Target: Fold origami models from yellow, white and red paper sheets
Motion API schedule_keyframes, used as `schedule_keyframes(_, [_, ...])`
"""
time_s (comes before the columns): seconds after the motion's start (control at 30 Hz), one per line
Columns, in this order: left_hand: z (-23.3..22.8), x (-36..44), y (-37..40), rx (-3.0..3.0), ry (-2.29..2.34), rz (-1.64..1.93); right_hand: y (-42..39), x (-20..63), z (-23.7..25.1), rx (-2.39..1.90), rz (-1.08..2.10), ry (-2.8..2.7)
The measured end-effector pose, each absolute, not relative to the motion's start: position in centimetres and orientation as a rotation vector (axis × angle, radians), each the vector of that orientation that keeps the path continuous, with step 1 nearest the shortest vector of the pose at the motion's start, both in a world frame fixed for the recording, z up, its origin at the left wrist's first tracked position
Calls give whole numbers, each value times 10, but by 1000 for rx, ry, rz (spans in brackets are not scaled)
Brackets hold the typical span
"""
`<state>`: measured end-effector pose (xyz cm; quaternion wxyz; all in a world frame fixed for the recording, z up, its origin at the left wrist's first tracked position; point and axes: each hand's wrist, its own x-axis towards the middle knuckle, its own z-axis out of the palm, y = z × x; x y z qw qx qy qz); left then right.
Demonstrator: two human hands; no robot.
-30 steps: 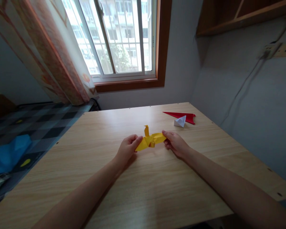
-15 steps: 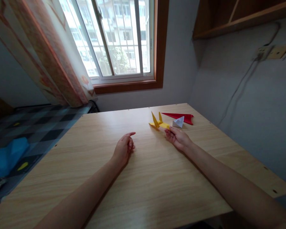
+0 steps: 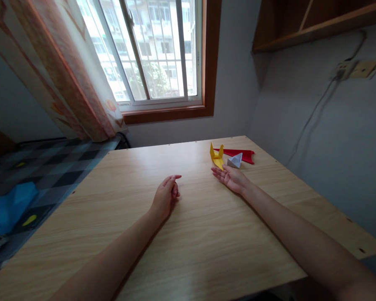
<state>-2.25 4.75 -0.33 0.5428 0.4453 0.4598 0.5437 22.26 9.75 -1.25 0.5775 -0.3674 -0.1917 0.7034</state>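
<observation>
Right hand (image 3: 231, 179) spread, empty, just beside yellow origami (image 3: 217, 156); left hand (image 3: 166, 195) loosely curled, empty, resting on tabletop (image 3: 191, 234).

Yellow on the folded paper figure (image 3: 217, 156). Red on the flat pointed paper piece (image 3: 238, 154), white on the small folded paper boat (image 3: 235, 160). Pale wood grain across the light laminate table (image 3: 188, 234). Reddish brown on the wooden window frame (image 3: 210, 62). Orange and cream print on the curtain (image 3: 59, 71). Black and grey checks on the bed cover (image 3: 50, 167), with bright blue on the crumpled cloth (image 3: 9, 207).
</observation>
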Motion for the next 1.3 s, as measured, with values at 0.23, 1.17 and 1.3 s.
schedule_keyframes(0.23, [-4, -22, 47, 1022, 1066, 1277, 92, 227, -11, -1148, 1612, -670])
schedule_keyframes(1.17, [-9, -15, 20, 2664, 1836, 681, 31, 188, -23, -1673, 181, -2401])
schedule_keyframes(1.3, [-10, -13, 21, 2500, 1868, 172, 32, 187, -18, -1746, 330, -2449])
